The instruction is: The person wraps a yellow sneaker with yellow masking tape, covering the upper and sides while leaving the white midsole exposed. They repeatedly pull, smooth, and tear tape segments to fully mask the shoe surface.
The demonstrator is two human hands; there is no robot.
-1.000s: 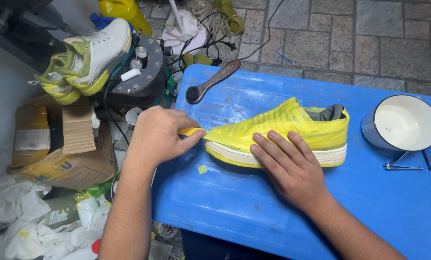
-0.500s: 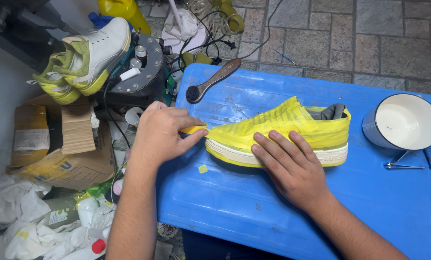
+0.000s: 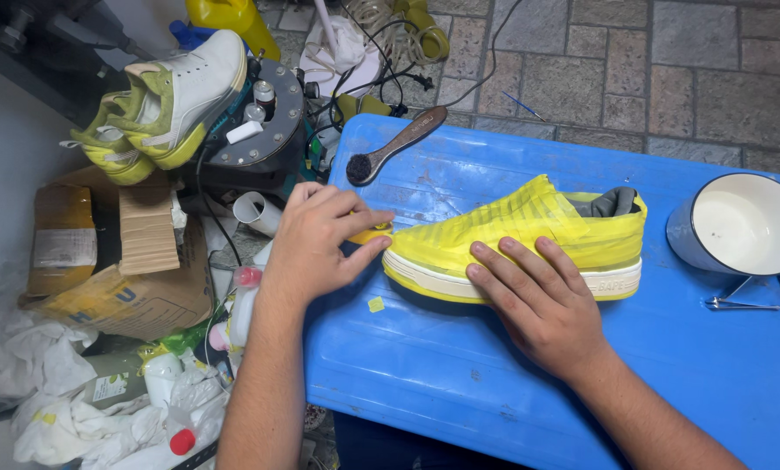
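Note:
A sneaker wrapped in yellow tape, with a white sole, lies on its side on a blue plastic surface. My left hand is at the toe and pinches a piece of yellow tape between thumb and fingers. My right hand lies flat on the shoe's side and sole, fingers spread, pressing it down. A grey lining shows at the shoe's opening.
A wooden-handled brush lies at the blue surface's far edge. A white enamel cup and metal tweezers sit at the right. A white and green sneaker, cardboard boxes, bottles and rags clutter the floor at left.
Both hands stay on the shoe. My left hand's fingers have shifted slightly at the toe; the shoe has barely moved.

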